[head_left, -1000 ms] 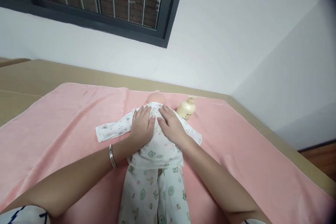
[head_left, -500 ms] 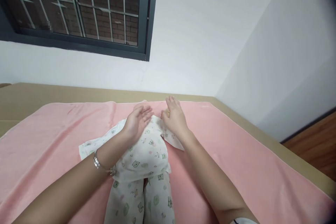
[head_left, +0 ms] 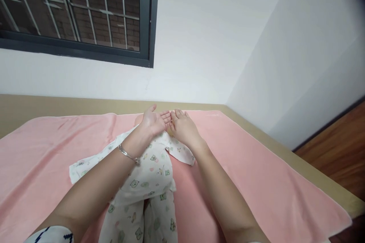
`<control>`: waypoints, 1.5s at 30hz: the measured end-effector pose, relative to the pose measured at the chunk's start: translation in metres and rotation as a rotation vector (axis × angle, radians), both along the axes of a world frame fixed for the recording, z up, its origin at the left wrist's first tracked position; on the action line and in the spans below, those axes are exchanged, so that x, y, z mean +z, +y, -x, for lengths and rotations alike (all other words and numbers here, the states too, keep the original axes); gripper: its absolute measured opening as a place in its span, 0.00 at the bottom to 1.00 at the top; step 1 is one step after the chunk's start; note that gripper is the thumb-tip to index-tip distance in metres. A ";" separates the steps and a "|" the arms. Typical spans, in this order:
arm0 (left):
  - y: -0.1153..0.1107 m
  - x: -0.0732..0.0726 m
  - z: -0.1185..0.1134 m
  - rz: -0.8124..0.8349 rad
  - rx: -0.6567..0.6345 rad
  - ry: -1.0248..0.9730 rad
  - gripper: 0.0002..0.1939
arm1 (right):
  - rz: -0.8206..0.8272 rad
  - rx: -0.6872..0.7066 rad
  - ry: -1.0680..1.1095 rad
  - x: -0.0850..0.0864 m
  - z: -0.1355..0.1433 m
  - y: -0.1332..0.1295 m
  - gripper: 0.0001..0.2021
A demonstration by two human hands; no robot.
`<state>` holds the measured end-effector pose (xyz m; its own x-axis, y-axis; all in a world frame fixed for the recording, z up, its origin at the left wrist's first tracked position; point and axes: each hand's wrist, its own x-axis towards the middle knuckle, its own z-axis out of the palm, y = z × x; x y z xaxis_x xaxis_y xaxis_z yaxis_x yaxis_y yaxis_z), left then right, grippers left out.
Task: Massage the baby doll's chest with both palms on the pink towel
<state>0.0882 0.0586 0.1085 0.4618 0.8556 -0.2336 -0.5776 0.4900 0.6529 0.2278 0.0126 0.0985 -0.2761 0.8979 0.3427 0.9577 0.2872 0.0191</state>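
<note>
A white pajama top printed with green bears lies on a pink blanket, sleeves spread to both sides. Matching trousers extend below its hem. Over the collar, my left hand is open, palm turned up, fingers stretched to the right. My right hand is open too, back facing up, its fingertips meeting or nearly meeting the left ones. Beneath the right hand shows a small yellowish patch I cannot make out. A rounded skin-toned shape peeks out behind my left wrist, mostly hidden by it.
The pink blanket covers a tan surface that ends against a white wall. A dark-framed window with metal bars is at upper left. Brown wood shows at right.
My hands have come together above the collar; the left has turned its palm further up and the right has moved left. The view has shifted slightly to the right.
</note>
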 end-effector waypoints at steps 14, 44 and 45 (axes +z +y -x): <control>-0.006 0.010 0.003 0.029 -0.031 -0.007 0.38 | 0.132 0.037 0.198 0.021 -0.010 -0.014 0.27; -0.022 0.001 0.022 0.034 -0.083 -0.132 0.41 | -0.082 -0.130 -0.098 -0.003 0.019 -0.008 0.27; -0.020 0.002 0.018 0.027 -0.082 -0.138 0.41 | -0.092 -0.132 -0.108 -0.004 0.018 -0.007 0.27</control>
<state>0.0703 0.0382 0.1105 0.5594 0.8079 -0.1855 -0.6181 0.5557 0.5560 0.2099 0.0061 0.0942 -0.1980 0.8949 0.3999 0.9778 0.1519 0.1442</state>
